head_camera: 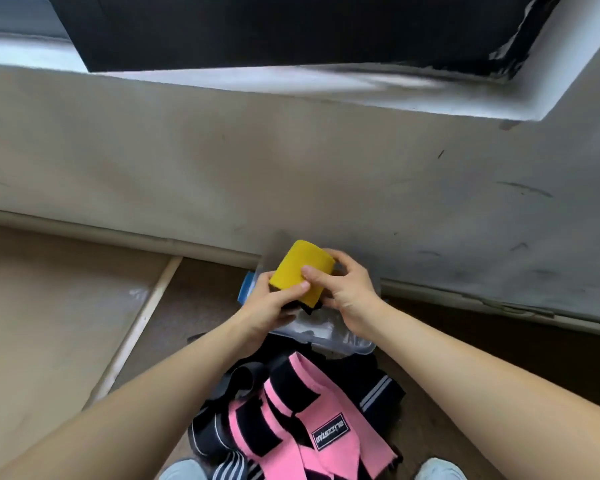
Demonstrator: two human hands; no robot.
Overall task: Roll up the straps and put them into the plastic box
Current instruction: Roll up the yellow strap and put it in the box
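Note:
A yellow strap (pixel 300 268), rolled into a thick cylinder, is held up in front of the wall. My left hand (pixel 272 301) grips its lower left side, thumb across the front. From the right, my right hand (pixel 347 289) holds it too, with the thumb pressing the roll's face and fingers curled behind. A black tail hangs under the roll. Directly below lies the clear plastic box (pixel 329 336) with a blue clip (pixel 246 289) on its left end, partly hidden by both hands. Loose pink straps (pixel 291 417) and black straps (pixel 371 386) lie heaped near my knees.
A grey scuffed wall (pixel 291 174) rises just behind the box, with a dark window frame above. A pale board (pixel 49 306) with a wooden strip along its edge covers the floor at the left. Brown floor shows at the right.

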